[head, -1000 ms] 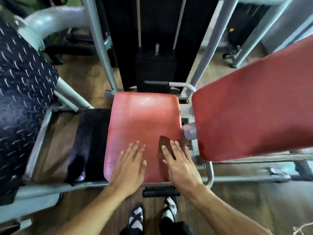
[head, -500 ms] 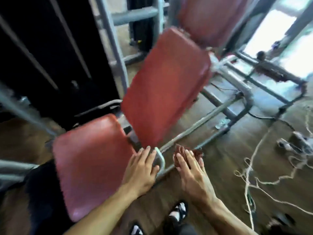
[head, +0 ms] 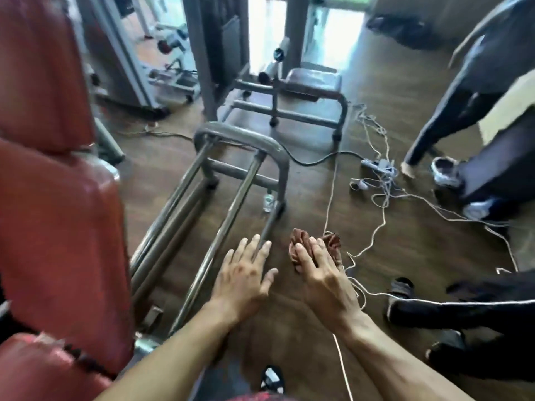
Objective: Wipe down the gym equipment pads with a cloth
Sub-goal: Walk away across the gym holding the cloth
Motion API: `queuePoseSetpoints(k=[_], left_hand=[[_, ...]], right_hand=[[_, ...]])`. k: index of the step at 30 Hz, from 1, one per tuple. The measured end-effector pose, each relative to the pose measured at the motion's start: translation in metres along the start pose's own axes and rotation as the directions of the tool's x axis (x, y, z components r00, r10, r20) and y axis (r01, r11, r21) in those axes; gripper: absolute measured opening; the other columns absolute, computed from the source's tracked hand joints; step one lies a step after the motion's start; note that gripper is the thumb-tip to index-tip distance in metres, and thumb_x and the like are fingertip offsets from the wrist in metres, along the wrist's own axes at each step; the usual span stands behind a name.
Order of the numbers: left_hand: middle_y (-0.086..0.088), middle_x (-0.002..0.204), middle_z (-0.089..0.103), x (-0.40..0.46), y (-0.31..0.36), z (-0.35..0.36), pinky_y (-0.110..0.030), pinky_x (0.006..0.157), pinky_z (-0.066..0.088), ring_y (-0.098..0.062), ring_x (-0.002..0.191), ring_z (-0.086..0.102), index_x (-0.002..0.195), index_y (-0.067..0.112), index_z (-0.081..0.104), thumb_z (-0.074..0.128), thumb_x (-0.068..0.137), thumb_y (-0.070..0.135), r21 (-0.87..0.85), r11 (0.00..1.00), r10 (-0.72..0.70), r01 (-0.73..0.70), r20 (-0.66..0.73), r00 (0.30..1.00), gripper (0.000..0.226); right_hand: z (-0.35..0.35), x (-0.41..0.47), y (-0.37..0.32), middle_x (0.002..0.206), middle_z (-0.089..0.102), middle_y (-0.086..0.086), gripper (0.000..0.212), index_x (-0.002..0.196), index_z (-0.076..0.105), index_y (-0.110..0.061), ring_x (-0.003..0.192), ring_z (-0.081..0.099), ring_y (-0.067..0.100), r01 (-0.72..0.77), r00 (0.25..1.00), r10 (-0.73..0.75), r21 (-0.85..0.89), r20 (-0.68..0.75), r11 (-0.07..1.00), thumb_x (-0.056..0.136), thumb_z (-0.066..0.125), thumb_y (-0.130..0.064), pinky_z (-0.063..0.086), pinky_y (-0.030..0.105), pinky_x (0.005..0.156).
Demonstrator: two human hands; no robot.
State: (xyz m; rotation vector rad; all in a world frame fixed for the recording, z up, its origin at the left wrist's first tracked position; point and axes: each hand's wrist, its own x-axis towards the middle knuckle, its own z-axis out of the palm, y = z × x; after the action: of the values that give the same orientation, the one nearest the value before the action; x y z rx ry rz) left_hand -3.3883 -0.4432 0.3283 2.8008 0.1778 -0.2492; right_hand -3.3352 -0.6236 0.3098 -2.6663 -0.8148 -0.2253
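Observation:
My right hand point(head: 320, 273) holds a crumpled brown cloth point(head: 298, 246) in the air above the wooden floor; its fingers lie over the cloth. Just to its left my left hand point(head: 246, 273) hovers flat with fingers spread and nothing in it. The red back pad point(head: 58, 233) of the machine stands at the left edge, with a red head pad point(head: 37, 70) above it and the red seat pad point(head: 37, 371) at the bottom left. Neither hand touches a pad.
A grey tubular frame point(head: 240, 157) runs along the floor ahead of my hands. Beyond it stands a bench with a brown pad point(head: 314, 81). White cords and a power strip point(head: 379, 166) litter the floor at right. Other persons' legs and shoes point(head: 445, 172) stand at right.
The view has swung right, away from the red seat pad. Both hands left the pad; my right hand carried the cloth off it and now holds it over the floor.

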Motion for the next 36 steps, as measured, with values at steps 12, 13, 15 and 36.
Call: queuePoseSetpoints(k=[12, 13, 15, 36], left_hand=[[0.003, 0.164, 0.007, 0.255, 0.032, -0.013, -0.037, 0.120, 0.007, -0.018, 0.151, 0.004, 0.155, 0.032, 0.015, 0.000, 0.076, 0.066, 0.033, 0.972, 0.228, -0.232, 0.081, 0.970, 0.087], [0.002, 0.164, 0.008, 0.285, 0.034, -0.019, -0.037, 0.120, 0.007, -0.019, 0.151, 0.004, 0.155, 0.032, 0.015, 0.000, 0.076, 0.066, 0.027, 0.967, 0.250, -0.253, 0.079, 0.965, 0.087], [0.001, 0.164, 0.010, 0.330, 0.040, -0.032, -0.038, 0.120, 0.008, -0.020, 0.151, 0.007, 0.155, 0.031, 0.018, 0.002, 0.077, 0.065, 0.032, 0.957, 0.284, -0.287, 0.071, 0.956, 0.086], [-0.003, 0.154, 0.039, 0.839, 0.166, -0.087, -0.045, 0.113, 0.033, -0.026, 0.141, 0.036, 0.145, 0.026, 0.042, 0.029, 0.088, 0.059, 0.074, 0.948, 0.299, -0.308, 0.114, 0.947, 0.066]], right_hand=[[0.030, 0.142, 0.142, 0.128, 0.062, 0.026, 0.052, 0.126, 0.065, -0.007, 0.117, 0.063, 0.041, -0.290, 0.955, 0.293, -0.064, 0.044, 0.955, 0.075, 0.066, -0.012, 0.055, 0.053, 0.088], [0.031, 0.164, 0.156, 0.127, 0.063, 0.027, 0.060, 0.125, 0.066, -0.006, 0.115, 0.064, 0.042, -0.328, 0.942, 0.331, -0.048, 0.050, 0.943, 0.066, 0.076, -0.008, 0.056, 0.054, 0.084], [0.032, 0.192, 0.178, 0.125, 0.063, 0.028, 0.064, 0.127, 0.063, -0.006, 0.112, 0.065, 0.044, -0.353, 0.933, 0.355, -0.043, 0.067, 0.935, 0.064, 0.076, -0.007, 0.056, 0.056, 0.080], [0.037, 0.611, 0.522, 0.128, 0.062, 0.027, 0.058, 0.124, 0.068, -0.005, 0.115, 0.063, 0.044, -0.347, 0.928, 0.354, -0.079, 0.113, 0.934, 0.075, 0.037, -0.012, 0.057, 0.062, 0.075]])
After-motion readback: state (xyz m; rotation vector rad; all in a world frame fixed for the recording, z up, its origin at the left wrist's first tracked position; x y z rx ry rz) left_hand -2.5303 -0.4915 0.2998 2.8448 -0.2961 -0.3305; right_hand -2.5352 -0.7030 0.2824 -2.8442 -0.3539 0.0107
